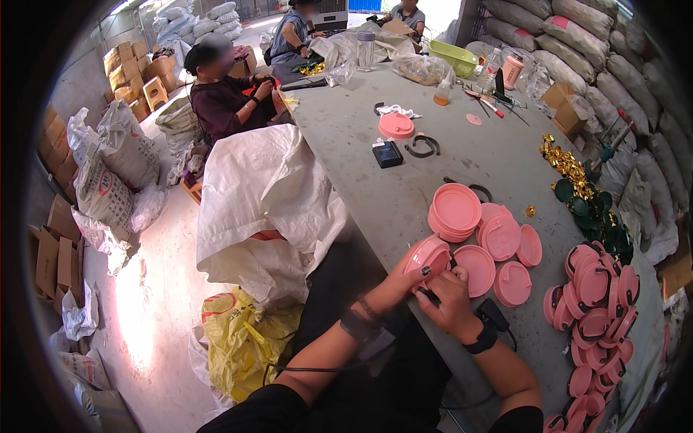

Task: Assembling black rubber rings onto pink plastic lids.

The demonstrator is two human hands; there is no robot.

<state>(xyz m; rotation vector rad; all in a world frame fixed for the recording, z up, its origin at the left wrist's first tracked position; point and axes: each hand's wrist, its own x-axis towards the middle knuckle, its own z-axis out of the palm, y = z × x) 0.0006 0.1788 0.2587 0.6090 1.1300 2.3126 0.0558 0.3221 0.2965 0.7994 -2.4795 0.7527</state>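
Observation:
My left hand [406, 280] is closed round a round pink plastic lid [431, 252], tilted on its edge above the table's near side. Against the lid's lower right, my right hand [449, 302] has its fingers bent round a small black piece [431, 295]; it looks like a curved handle, but the fingers cover most of it. Just beyond my hands stands a stack of pink lids [456, 208]. Several loose pink lids [499, 237] lie to its right, and another lid [474, 269] lies beside my right hand. A black curved handle [479, 192] rests behind the stack.
Pink lids with black handles [595, 317] are heaped at right, below gold clips and dark green pieces [570, 169]. Farther back are a black box [388, 154], black handles [424, 148] and a green basket [453, 58]. A white sack [267, 195] hangs left; co-workers sit beyond.

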